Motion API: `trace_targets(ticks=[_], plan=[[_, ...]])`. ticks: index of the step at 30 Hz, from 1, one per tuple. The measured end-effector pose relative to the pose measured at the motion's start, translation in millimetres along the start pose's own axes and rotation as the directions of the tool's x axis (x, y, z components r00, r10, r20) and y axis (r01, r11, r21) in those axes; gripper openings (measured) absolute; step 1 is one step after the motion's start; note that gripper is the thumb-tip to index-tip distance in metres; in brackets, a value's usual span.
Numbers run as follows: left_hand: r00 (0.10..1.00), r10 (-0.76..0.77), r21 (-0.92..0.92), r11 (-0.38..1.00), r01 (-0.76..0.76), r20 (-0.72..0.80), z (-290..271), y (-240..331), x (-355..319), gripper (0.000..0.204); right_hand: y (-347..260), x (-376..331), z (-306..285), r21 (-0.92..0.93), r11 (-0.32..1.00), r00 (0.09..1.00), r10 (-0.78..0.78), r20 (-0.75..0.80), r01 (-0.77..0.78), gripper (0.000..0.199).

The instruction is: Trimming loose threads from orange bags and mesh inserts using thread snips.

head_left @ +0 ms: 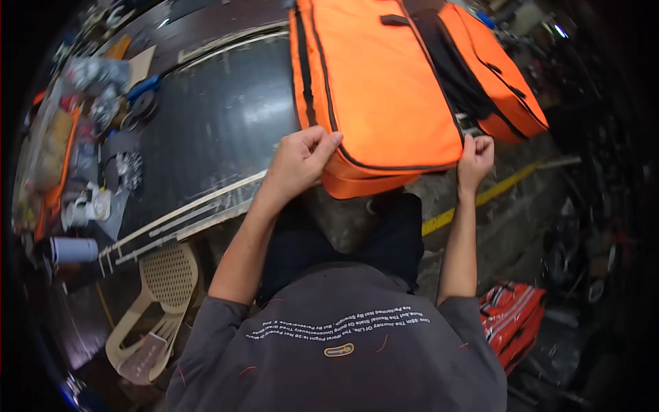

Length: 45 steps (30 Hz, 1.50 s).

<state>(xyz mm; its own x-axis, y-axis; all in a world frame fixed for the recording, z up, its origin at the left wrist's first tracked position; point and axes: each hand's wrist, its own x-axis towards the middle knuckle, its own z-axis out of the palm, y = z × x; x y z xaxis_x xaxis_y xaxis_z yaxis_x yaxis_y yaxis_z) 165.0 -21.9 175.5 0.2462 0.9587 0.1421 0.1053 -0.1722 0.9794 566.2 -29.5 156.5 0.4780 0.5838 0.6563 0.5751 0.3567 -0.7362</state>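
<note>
A large bright orange bag (384, 89) with black zips lies partly on the dark worktable, its near end jutting out over the edge toward me. My left hand (302, 161) pinches its near left corner, thumb and fingers closed on the fabric beside the zip. At the near right corner, my right hand (476, 154) grips the bag's edge with curled fingers. A black panel joins the bag to an orange flap or second section (491, 69) with black zips, which hangs open to the right. The bag's underside and far end are out of sight.
The dark worktable (213, 103) has a light edge strip. Tape rolls (143, 106), plastic bags (99, 72) and a white mug (86, 209) crowd its left end. A beige plastic chair (168, 275) stands below left. A red bag (515, 319) sits at lower right, near a yellow floor line (498, 192).
</note>
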Motion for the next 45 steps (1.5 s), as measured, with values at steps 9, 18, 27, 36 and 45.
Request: trace_targets(ticks=[9,18,27,36,45], plan=[[0.718,0.621,0.513,0.526,-0.678,0.314,41,29,-2,0.038,-124,-69,-17,-0.152,0.936,0.823,-0.192,0.535,0.317,0.041],[0.661,0.74,0.599,0.473,-0.646,0.128,59,2,-20,0.038,-91,-110,15,-0.112,0.883,0.843,-0.387,0.374,0.456,0.029],[0.614,0.783,0.681,0.396,-0.616,0.101,63,-2,-24,0.031,-126,-82,11,-0.095,0.912,0.836,-0.318,0.446,0.398,0.01],[0.614,0.788,0.701,0.462,-0.543,-0.044,80,-23,-29,0.025,-118,-93,15,0.045,0.946,0.813,-0.301,0.498,0.322,0.015],[0.573,0.805,0.626,0.529,-0.573,-0.155,87,-52,-29,0.026,-137,-71,33,-0.016,0.96,0.722,-0.2,0.663,0.281,0.03]])
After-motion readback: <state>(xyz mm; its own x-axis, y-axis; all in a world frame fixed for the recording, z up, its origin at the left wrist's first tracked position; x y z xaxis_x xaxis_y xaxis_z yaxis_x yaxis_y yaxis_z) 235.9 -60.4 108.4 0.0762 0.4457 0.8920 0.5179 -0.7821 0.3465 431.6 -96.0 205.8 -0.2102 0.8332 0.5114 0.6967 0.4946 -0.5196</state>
